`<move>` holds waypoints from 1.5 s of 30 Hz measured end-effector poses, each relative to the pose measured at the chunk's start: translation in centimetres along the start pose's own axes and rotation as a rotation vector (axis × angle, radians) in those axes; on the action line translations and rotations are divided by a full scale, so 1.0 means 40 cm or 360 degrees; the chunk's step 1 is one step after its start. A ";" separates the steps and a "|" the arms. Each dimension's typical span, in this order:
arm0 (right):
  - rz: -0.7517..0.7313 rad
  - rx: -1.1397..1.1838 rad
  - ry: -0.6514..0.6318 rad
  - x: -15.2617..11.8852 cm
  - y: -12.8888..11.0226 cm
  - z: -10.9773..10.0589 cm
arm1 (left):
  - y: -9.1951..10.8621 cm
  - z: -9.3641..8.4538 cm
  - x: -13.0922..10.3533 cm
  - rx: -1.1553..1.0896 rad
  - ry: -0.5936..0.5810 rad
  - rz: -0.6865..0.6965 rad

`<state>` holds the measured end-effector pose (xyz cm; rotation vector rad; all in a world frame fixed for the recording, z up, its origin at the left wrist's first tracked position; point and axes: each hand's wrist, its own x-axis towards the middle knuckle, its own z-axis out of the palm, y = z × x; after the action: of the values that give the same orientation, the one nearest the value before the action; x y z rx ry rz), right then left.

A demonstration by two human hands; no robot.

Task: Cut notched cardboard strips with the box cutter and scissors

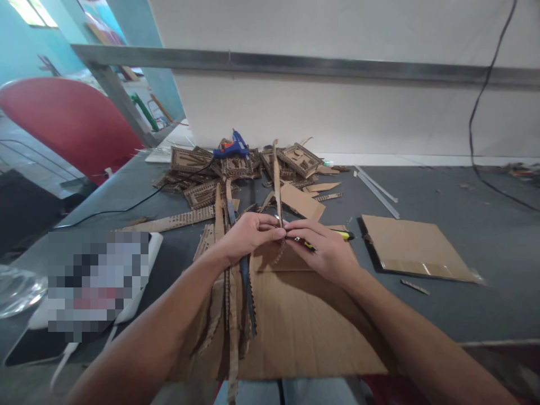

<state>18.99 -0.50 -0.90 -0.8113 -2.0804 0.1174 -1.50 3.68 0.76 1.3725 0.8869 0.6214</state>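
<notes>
A narrow cardboard strip (pixel 277 174) stands upright in front of me, its lower end pinched between both hands. My left hand (pixel 253 235) closes on it from the left with thumb and fingers together. From the right, my right hand (pixel 323 244) grips the same strip with its fingertips, almost touching the left. A yellow and black utility knife (pixel 343 234) shows partly behind my right hand. Below lies a large cardboard sheet (pixel 312 326). Several long cut strips (pixel 234 337) with ragged corrugated edges hang beside my left forearm.
A blue glue gun (pixel 232 147) rests on piled cardboard panels (pixel 189 159) at the back. Clear glue sticks (pixel 377 191) and a cardboard piece (pixel 417 244) lie to the right. Left are a blurred-out device (pixel 101 281), a cable (pixel 122 210) and a red chair (pixel 63 124).
</notes>
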 end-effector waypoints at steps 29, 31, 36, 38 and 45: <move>0.0027 0.0061 -0.0143 -0.003 0.006 -0.005 | 0.028 -0.011 -0.013 0.0657 -0.0182 0.0185; 0.0019 0.0048 -0.0117 -0.004 0.008 -0.004 | 0.024 -0.003 -0.011 0.0534 -0.0162 0.0157; 0.0025 -0.0014 -0.0008 -0.007 0.012 -0.004 | 0.019 0.021 -0.008 0.0207 0.0119 0.0078; 0.0007 -0.0024 -0.0012 -0.008 0.010 -0.004 | 0.019 0.022 -0.008 0.0236 0.0122 0.0058; 0.0041 -0.0035 0.0054 -0.008 0.000 0.001 | 0.017 0.020 -0.006 0.0206 0.0012 0.0123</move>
<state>19.09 -0.69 -1.16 -0.8480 -2.0430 0.0945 -0.88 3.11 1.45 1.5275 0.8963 0.6376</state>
